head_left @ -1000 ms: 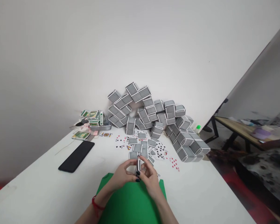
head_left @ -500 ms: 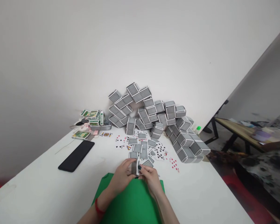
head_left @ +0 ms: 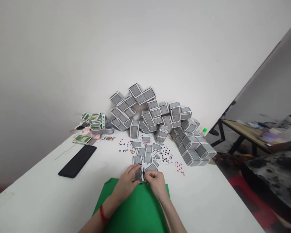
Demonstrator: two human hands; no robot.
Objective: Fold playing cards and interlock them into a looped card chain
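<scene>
Folded card block (head_left: 138,175), with a grey patterned back and white edges, is held between the two hands just above the near part of the white table (head_left: 41,191). The left hand (head_left: 126,182) curls around its left side, fingers over the top and thumb below, closed on it. The right hand (head_left: 156,183) has its fingers bunched and pinching at the right edge; the exact contact of the fingertips is too small to tell. Green cloth (head_left: 133,210) spreads below both forearms, and a red bracelet (head_left: 103,215) circles the left wrist. Just beyond the hands lie face-down cards (head_left: 147,158), with face-up spade cards (head_left: 165,154) and diamond cards (head_left: 179,168) to their right. Farther back, a stepped stack of card blocks (head_left: 147,118) stands near the wall (head_left: 145,42). Left of the loose cards lies a black phone (head_left: 77,161), with green card boxes (head_left: 95,117) behind it. At far right, a person in patterned clothing (head_left: 278,174) sits near another desk (head_left: 244,129).
</scene>
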